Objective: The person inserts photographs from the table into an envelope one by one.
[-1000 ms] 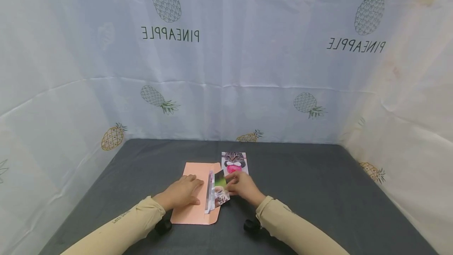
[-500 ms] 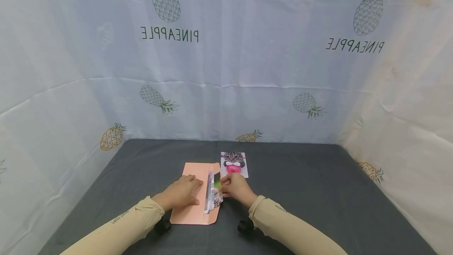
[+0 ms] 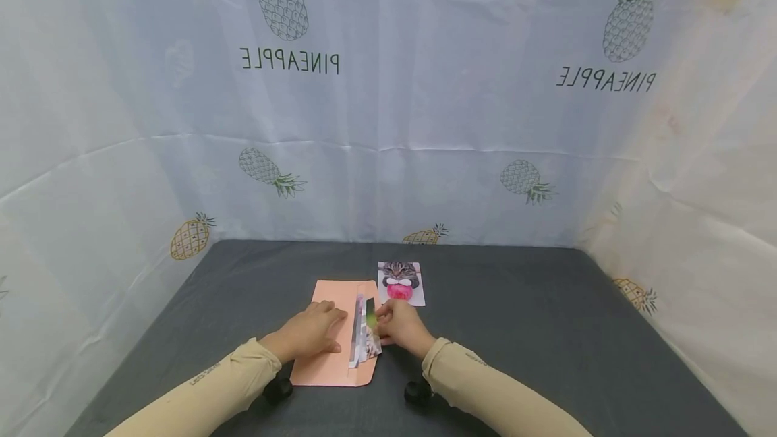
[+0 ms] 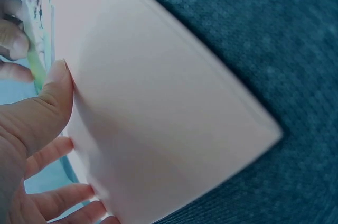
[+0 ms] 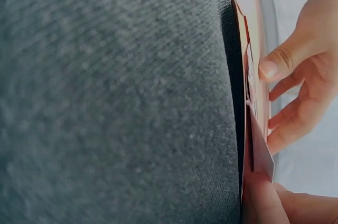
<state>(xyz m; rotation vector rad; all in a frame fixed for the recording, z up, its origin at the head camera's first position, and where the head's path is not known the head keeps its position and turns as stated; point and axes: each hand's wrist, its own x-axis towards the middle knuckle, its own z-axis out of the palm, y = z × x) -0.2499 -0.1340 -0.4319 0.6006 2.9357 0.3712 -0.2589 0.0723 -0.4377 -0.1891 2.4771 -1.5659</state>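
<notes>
A peach envelope [image 3: 334, 292] lies on the dark cloth, its open side facing right. My left hand [image 3: 308, 332] rests on it with the fingers spread; in the left wrist view, the thumb and fingertips touch the envelope's surface [image 4: 153, 86]. Several picture cards [image 3: 359, 329] poke out of the opening. Between thumb and fingers, my right hand [image 3: 405, 328] pinches the outer edge of a photo card [image 3: 371, 313] with a green and animal print. Part of this card is inside the envelope. From the side, in the right wrist view, the card [image 5: 261, 147] tilts up out of the opening.
Just beyond my right hand, a card with a cat and a pink ball [image 3: 399, 282] lies flat. Dark cloth [image 3: 516, 329] covers the table. A white pineapple-print curtain [image 3: 376, 100] hangs behind and at both sides.
My right hand has moved left with the photo card, which has slid further into the envelope. The left hand stays in place on the envelope.
</notes>
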